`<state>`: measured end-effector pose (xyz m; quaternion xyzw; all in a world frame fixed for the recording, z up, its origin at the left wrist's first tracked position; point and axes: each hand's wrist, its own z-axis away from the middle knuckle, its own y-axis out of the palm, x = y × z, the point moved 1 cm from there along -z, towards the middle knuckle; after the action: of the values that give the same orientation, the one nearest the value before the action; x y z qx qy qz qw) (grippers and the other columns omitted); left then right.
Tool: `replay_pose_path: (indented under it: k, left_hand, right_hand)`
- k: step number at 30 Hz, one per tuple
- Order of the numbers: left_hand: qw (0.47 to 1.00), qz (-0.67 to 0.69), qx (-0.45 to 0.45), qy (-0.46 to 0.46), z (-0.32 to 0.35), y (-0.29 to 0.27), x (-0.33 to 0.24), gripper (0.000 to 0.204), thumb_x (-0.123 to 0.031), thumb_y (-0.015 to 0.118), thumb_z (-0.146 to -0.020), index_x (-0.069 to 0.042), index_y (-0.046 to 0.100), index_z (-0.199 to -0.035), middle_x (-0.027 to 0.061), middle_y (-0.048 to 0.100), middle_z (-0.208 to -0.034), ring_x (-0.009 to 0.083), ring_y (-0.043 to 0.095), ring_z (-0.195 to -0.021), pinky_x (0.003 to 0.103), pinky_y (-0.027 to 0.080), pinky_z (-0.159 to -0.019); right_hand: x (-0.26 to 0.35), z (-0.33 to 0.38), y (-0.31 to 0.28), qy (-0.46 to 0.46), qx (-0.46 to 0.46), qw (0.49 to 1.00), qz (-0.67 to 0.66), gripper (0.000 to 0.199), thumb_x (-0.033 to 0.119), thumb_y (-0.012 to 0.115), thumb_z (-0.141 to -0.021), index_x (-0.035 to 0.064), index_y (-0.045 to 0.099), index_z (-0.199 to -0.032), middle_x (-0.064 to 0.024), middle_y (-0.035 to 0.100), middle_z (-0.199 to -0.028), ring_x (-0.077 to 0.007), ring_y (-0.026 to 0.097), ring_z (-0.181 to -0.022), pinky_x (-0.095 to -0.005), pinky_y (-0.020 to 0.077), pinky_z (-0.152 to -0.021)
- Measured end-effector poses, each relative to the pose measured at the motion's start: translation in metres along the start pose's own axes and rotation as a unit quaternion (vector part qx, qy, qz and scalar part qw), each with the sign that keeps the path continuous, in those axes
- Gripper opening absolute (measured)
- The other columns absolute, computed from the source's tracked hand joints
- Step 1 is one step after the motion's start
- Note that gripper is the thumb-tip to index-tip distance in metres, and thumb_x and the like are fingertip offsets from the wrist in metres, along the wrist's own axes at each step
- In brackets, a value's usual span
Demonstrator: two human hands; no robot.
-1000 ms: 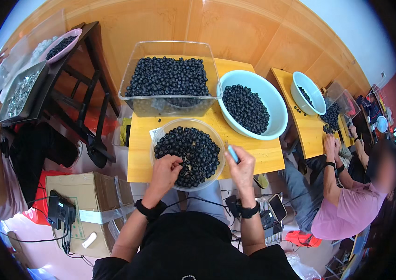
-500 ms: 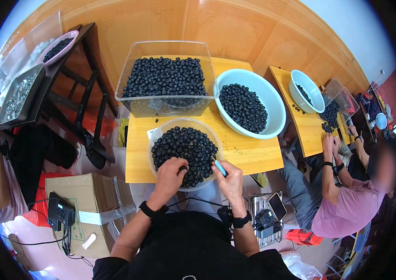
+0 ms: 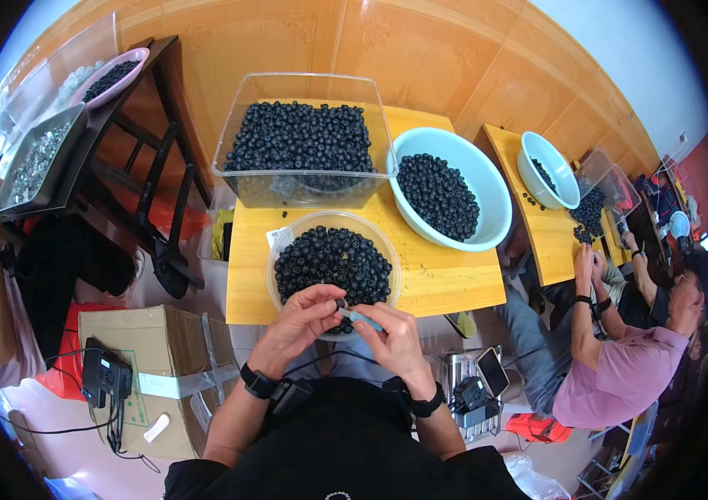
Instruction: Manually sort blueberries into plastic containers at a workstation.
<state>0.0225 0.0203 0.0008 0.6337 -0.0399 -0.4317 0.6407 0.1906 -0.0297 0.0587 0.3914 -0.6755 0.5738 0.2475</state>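
Over the near edge of a round clear tub (image 3: 395, 250), my two hands meet. Between the fingertips of my left hand (image 3: 302, 321) is pinched a small black round piece (image 3: 339, 303), bead-like and partly hidden. My right hand (image 3: 394, 340) grips a small knife-like tool (image 3: 365, 320) with a light blue handle, its pale tip touching or very close to the piece. Below and beyond lie many similar black round pieces (image 3: 333, 262) in the tub, some showing a hole or ring.
Behind the tub, a clear rectangular bin (image 3: 304, 190) full of black pieces stands on the yellow table (image 3: 445, 292). A light blue basin (image 3: 495, 204) with more sits right. A cardboard box (image 3: 179, 342) stands at lower left. Co-workers (image 3: 620, 367) sit on both sides.
My left hand has come up out of the pieces with one in its fingers. My right hand has moved left, bringing the blue-handled tool's tip to it.
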Motion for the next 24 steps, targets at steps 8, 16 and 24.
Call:
replay_pose_path:
  k: [8,16,24]
  left_hand:
    - [0.999,0.015,0.038,-0.014,0.0011,0.0001,0.0015,0.015,-0.003,0.061,-0.084,-0.004,0.054,-0.097,0.0069,0.061,-0.093,0.0125,0.063,-0.078,0.024,0.054,-0.073]
    - [0.999,0.014,0.034,-0.015,0.0017,-0.0001,0.004,0.014,-0.003,0.061,-0.084,-0.004,0.055,-0.097,0.0075,0.062,-0.092,0.013,0.063,-0.078,0.024,0.055,-0.072]
    - [0.998,0.022,0.046,-0.019,0.0019,-0.0026,0.0052,0.013,-0.002,0.06,-0.084,-0.004,0.056,-0.096,0.0079,0.062,-0.092,0.0135,0.064,-0.078,0.024,0.055,-0.072]
  right_hand:
    - [0.0021,0.0007,0.001,-0.022,-0.011,0.999,0.019,0.019,0.011,0.066,-0.078,0.0018,0.064,-0.094,-0.0105,0.061,-0.072,-0.0232,0.06,-0.055,-0.0308,0.0454,-0.048]
    - [0.004,0.0011,-0.002,-0.033,-0.005,0.999,0.035,0.019,0.012,0.066,-0.078,0.0019,0.064,-0.093,-0.0099,0.061,-0.071,-0.0217,0.06,-0.055,-0.0303,0.0451,-0.047]
    - [-0.0007,0.0026,-0.0018,-0.036,0.0,0.999,0.011,0.019,0.014,0.065,-0.079,0.0023,0.065,-0.094,-0.0102,0.061,-0.07,-0.0222,0.059,-0.053,-0.031,0.0445,-0.047]
